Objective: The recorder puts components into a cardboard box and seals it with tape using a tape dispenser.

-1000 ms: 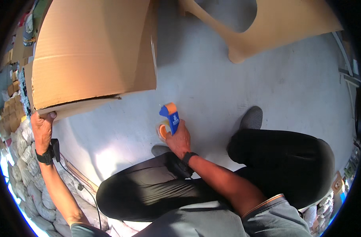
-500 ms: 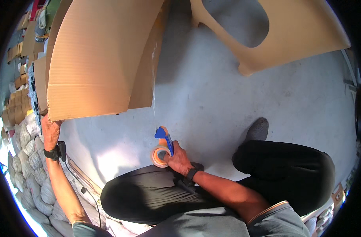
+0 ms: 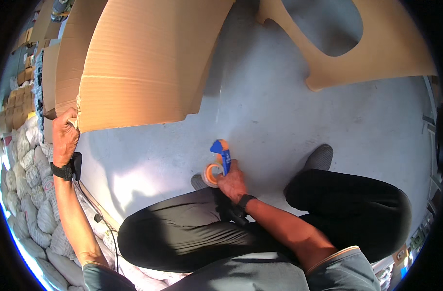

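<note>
Fingers of my left hand are curled tight over the near left corner of the big cardboard box, gripping its flap edge at the far left of the scene. I see my right hand wrapped closed around the handle of a blue and orange tape dispenser, low over the grey concrete floor in front of my knees. Its tape roll sits just left of my knuckles. A cut-out cardboard sheet lies far right, well apart from both hands.
</note>
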A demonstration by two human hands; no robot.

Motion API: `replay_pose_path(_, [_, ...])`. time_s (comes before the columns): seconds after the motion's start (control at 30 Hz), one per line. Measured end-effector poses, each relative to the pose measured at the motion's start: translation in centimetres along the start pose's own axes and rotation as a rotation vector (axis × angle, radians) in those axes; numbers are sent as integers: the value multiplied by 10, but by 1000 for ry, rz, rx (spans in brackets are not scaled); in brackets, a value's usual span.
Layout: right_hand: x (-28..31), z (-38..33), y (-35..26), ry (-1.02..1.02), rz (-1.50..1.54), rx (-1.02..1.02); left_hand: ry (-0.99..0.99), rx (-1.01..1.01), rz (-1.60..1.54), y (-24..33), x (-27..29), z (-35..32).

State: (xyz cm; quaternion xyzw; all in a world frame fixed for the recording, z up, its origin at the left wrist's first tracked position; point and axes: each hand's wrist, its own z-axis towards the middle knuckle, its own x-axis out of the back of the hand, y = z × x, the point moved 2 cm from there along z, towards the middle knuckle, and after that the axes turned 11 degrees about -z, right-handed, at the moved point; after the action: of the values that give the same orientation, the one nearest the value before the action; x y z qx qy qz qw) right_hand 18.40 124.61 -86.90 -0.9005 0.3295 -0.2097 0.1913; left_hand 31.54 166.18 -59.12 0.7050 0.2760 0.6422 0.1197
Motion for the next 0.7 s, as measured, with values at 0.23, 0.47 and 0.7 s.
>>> replay_pose_path(0.23, [-28, 18, -26, -75, 21, 13, 22, -42, -11, -5, 3, 0])
replay_pose_path(0.47, [-31, 19, -49, -111, 27, 39, -3, -28, -17, 13, -5, 1])
replay_pose_path(0.7, [-34, 24, -51, -102, 13, 37, -62, -53, -12, 11, -2, 1])
